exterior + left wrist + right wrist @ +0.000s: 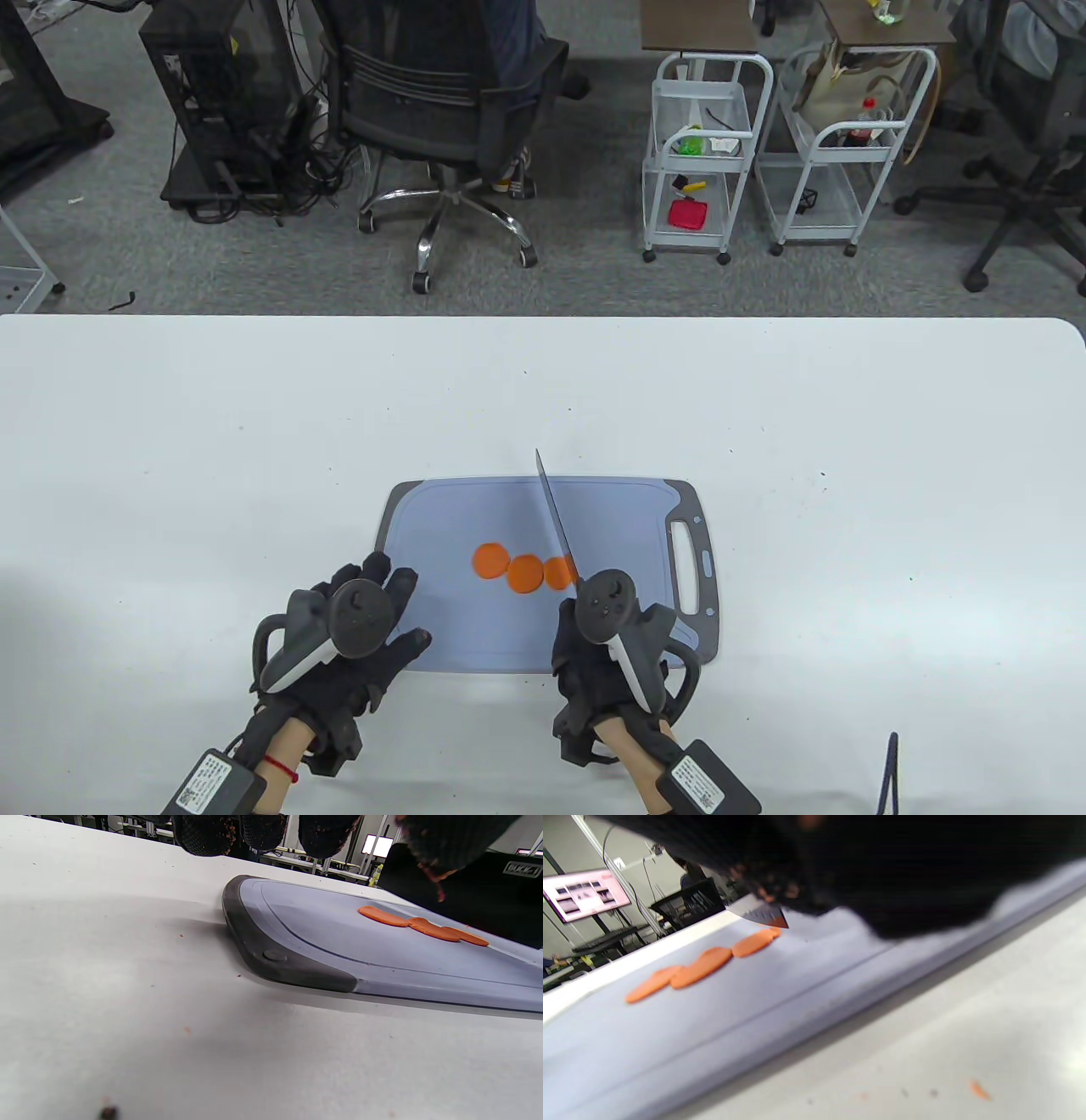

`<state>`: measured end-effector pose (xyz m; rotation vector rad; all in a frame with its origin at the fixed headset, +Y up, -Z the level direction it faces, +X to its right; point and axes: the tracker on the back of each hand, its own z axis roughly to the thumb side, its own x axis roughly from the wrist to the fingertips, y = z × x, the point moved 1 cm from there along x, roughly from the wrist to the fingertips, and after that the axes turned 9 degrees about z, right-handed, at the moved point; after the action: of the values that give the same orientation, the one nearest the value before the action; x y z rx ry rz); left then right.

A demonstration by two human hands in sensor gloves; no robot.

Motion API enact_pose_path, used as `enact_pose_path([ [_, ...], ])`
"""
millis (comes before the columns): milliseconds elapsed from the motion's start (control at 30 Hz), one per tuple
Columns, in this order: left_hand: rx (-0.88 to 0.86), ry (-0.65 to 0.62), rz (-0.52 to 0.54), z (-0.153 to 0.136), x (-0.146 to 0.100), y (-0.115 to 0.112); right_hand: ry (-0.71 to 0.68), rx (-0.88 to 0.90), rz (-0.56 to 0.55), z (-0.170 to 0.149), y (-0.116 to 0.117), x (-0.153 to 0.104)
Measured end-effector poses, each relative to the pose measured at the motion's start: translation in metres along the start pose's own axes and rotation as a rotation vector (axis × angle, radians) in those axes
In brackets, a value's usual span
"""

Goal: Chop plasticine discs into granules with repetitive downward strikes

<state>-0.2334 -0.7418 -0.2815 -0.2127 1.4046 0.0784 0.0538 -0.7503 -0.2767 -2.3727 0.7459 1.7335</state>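
Three flat orange plasticine discs (524, 570) lie in an overlapping row on a blue-grey cutting board (475, 518). My right hand (594, 654) grips a knife (556, 522) by its handle at the board's near right. The blade points away from me and crosses the rightmost disc (557, 573). In the right wrist view the blade heel (759, 914) sits just over that disc (753, 942). My left hand (356, 632) rests with fingers spread at the board's near left corner, holding nothing. The left wrist view shows the discs (420, 925) and the board (297, 938).
The board lies on a white table (254, 441); its handle slot (685, 564) is on the right. Small orange crumbs (980, 1090) lie on the table near the board. A dark cable (887, 772) shows at the near right edge.
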Motion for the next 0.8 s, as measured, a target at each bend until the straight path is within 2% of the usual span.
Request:
enact_pose_path([
  [133, -0.005, 0.000, 0.004, 0.000, 0.001, 0.000, 0.032, -0.046, 0.000, 0.007, 0.003, 0.009],
  [367, 0.002, -0.014, 0.014, 0.001, -0.002, -0.001, 0.008, 0.109, 0.029, -0.002, 0.000, 0.026],
  [400, 0.003, -0.015, 0.013, 0.001, -0.001, -0.001, 0.003, 0.132, 0.029, -0.003, -0.001, 0.025],
  [500, 0.004, -0.008, 0.010, 0.000, 0.000, -0.002, -0.025, 0.124, -0.080, -0.001, -0.013, 0.014],
  [600, 0.001, -0.005, 0.007, -0.001, 0.000, -0.002, -0.020, 0.093, -0.027, -0.001, -0.010, 0.007],
  [800, 0.011, -0.008, -0.003, 0.001, 0.000, -0.004, 0.007, 0.018, -0.021, 0.000, 0.001, 0.007],
])
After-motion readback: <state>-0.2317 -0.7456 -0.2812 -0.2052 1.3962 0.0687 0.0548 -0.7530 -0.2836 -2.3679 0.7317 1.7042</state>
